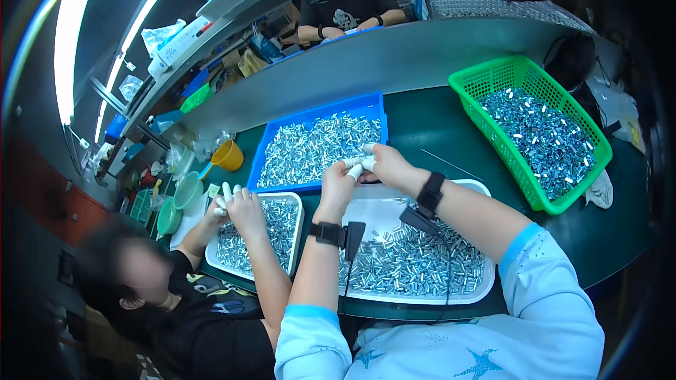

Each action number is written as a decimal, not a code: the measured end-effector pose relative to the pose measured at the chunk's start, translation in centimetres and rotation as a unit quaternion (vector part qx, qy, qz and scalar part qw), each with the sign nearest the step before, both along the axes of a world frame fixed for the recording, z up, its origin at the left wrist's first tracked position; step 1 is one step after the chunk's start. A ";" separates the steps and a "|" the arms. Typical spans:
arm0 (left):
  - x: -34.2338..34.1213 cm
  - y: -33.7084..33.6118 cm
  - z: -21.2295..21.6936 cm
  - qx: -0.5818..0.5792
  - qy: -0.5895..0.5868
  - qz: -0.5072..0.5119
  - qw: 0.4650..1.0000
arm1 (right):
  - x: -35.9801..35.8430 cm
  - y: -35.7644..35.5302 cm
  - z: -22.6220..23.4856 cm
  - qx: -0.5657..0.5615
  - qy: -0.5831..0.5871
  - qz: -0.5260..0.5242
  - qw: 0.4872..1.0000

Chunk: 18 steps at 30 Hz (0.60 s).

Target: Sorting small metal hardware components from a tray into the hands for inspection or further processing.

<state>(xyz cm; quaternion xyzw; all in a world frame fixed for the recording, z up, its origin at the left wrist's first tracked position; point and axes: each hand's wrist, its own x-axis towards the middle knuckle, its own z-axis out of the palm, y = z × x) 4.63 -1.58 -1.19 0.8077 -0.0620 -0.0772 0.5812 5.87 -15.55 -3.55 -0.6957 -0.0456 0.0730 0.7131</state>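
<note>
My left hand point(339, 181) and my right hand point(385, 165) meet above the near edge of a blue tray point(371, 105) full of small silvery metal cylinders. White finger cots cover my fingertips, which pinch together on a tiny part too small to make out. Below my forearms lies a white tray point(373, 205) holding a heap of the same silvery cylinders point(415, 264). Both wrists wear black bands with a cable.
A green basket point(493, 77) of bluish metal parts stands at the right. A co-worker on my left handles parts over another white tray point(298, 204). An orange scoop point(227, 155) and green bowls sit at the left. Another person works beyond the grey partition.
</note>
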 end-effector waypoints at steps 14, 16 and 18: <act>-5.6 2.3 3.7 0.286 0.012 -0.153 0.946 | -5.0 -5.3 2.4 -0.364 -0.244 0.118 0.891; -5.9 2.3 2.1 0.296 -0.010 -0.163 0.941 | -5.6 -4.4 2.3 -0.483 -0.244 0.188 0.820; -6.1 2.2 0.4 0.317 -0.068 -0.179 0.929 | -6.3 -3.3 1.9 -0.535 -0.241 0.222 0.778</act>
